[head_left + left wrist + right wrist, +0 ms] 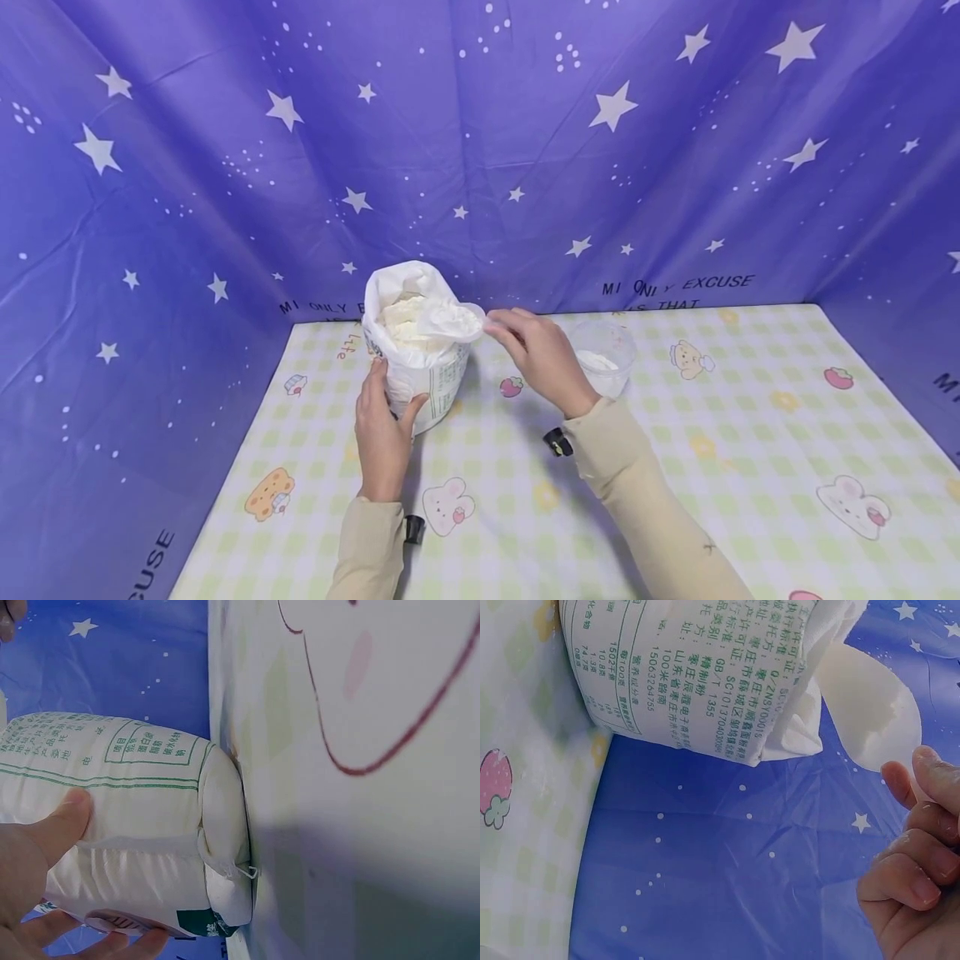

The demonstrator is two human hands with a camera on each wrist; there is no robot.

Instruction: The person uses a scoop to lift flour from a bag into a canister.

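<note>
A white cloth flour bag [431, 387] with green print stands upright, its top open and pale flour [405, 321] visible inside. My left hand [386, 429] grips the bag's lower near side, thumb on one face and fingers round the other, as the left wrist view also shows. Between thumb and fingers my right hand [543, 354] pinches the handle of a translucent scoop [874, 712]. White flour lies in the scoop, which is over the right rim of the bag's mouth. Flour dust marks the right fingers [911, 877].
Just right of the right hand, a clear plastic bowl [611, 379] with some flour stands on the checked tablecloth [750, 467]. Behind the table hangs a blue star-patterned curtain [480, 150], close to the bag.
</note>
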